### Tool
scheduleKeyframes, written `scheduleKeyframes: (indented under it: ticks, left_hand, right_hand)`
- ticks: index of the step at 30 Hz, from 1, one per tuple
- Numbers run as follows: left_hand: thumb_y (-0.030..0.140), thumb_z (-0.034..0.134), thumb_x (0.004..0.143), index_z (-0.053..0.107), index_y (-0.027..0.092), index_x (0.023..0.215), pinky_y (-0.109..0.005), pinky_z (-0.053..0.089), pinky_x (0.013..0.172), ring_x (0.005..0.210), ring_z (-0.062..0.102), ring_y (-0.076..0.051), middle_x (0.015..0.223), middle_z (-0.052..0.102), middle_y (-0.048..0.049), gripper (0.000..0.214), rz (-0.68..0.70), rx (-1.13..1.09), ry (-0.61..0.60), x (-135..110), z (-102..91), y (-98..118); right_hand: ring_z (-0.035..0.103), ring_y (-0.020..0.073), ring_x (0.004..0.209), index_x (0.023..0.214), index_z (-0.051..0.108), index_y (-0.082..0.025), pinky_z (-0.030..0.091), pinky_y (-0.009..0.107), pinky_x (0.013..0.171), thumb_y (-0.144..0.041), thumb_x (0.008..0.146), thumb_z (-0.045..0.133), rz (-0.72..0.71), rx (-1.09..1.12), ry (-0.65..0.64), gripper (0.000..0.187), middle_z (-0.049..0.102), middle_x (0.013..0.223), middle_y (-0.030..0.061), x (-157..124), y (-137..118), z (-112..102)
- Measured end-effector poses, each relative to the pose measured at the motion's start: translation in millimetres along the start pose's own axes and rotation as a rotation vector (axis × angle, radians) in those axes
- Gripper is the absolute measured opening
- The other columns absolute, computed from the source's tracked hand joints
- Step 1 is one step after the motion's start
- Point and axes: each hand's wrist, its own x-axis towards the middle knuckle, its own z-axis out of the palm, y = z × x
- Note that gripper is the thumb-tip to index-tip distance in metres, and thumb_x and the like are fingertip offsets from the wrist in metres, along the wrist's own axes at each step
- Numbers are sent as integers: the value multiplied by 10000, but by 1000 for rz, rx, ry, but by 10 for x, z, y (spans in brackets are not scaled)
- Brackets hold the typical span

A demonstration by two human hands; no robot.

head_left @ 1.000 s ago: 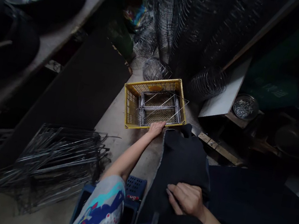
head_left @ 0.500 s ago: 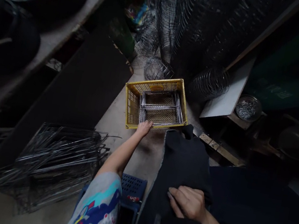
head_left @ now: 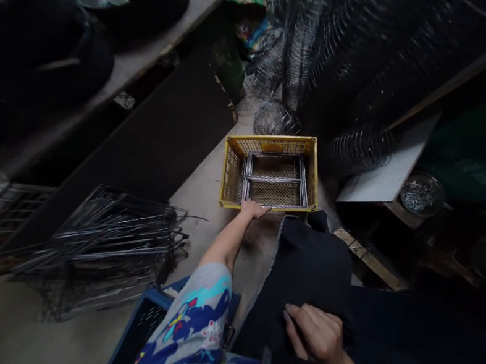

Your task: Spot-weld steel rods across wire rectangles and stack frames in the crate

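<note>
My left hand (head_left: 255,210) is closed over the near rim of a yellow plastic crate (head_left: 274,147). Inside the crate lie bright metal wire frames (head_left: 276,180), stacked flat and roughly rectangular. My right hand (head_left: 317,336) rests on dark cloth (head_left: 311,263) spread over my lap, its fingers curled and pressed together. Whatever may be under those fingers is hidden. The crate stands on the floor just beyond the cloth's far end.
A pile of wire frames (head_left: 120,236) lies on the left, near a leaning dark board (head_left: 159,123). Below my left arm is a blue crate (head_left: 143,321). Wire coils (head_left: 333,41) stand behind the yellow crate. A bowl of small metal pieces (head_left: 422,195) sits at right.
The view has shifted, so the yellow crate and most other things appear further right. My left hand stays on the crate's rim, and my right hand stays on the cloth.
</note>
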Motion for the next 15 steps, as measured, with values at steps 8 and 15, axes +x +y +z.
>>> scheduleKeyframes:
  ticks: [8,15]
  left_hand:
    - [704,326,861,486,177,1396,-578,329,1059,1348,397,-361,1407,521,-185,768,82,-163,222,-253,24,49]
    - [434,490,911,460,178,1397,-376,302,1119,1378,344,-255,1484,421,-130,551,14,-368,474,-1502,745,-691]
  right_hand:
    - [650,125,634,1030,631,-145,479,219,611,-101,862,600,9,-17,3,177,680,745,24,-78,-50,-7]
    - [692,131,710,1001,657,-163,503,206,686,-140,860,632,-2,-92,-15,146,731,857,31,-103,7,-133]
